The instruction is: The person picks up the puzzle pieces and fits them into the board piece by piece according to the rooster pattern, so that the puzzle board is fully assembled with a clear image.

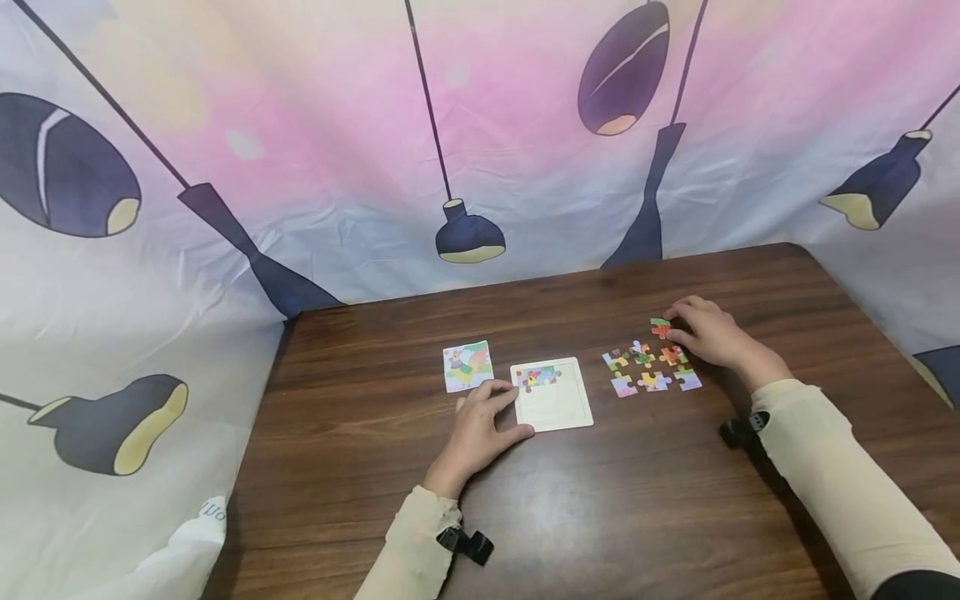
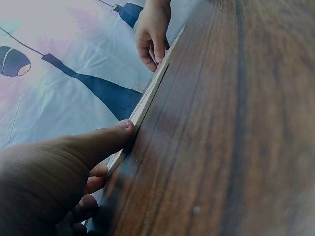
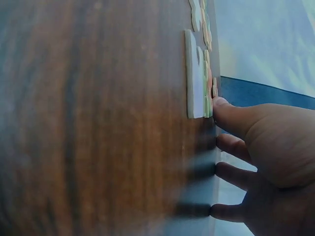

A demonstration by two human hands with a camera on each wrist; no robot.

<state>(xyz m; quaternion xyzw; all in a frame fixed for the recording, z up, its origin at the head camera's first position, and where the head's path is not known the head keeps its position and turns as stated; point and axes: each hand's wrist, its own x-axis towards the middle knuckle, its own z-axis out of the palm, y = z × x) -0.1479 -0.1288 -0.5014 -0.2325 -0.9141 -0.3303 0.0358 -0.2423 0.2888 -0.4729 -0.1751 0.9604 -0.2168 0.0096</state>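
A square white puzzle board (image 1: pixel 553 410) lies on the table with a strip of joined picture pieces (image 1: pixel 538 377) along its upper part. My left hand (image 1: pixel 480 429) grips the board's left side, thumb at the near corner and fingers at the far edge. In the left wrist view the thumb (image 2: pixel 110 140) presses the board's pale rim. To the right, my right hand (image 1: pixel 708 333) pinches a red and green puzzle piece (image 1: pixel 660 328) between thumb and forefinger. Several loose puzzle pieces (image 1: pixel 654 382) lie in rough rows just below that hand.
A small square picture card (image 1: pixel 467 367) lies left of the board, beyond the left hand. The brown wooden table (image 1: pixel 585 517) meets a patterned cloth (image 1: pixel 360 217) at its back and left edges. Each wrist wears a black camera.
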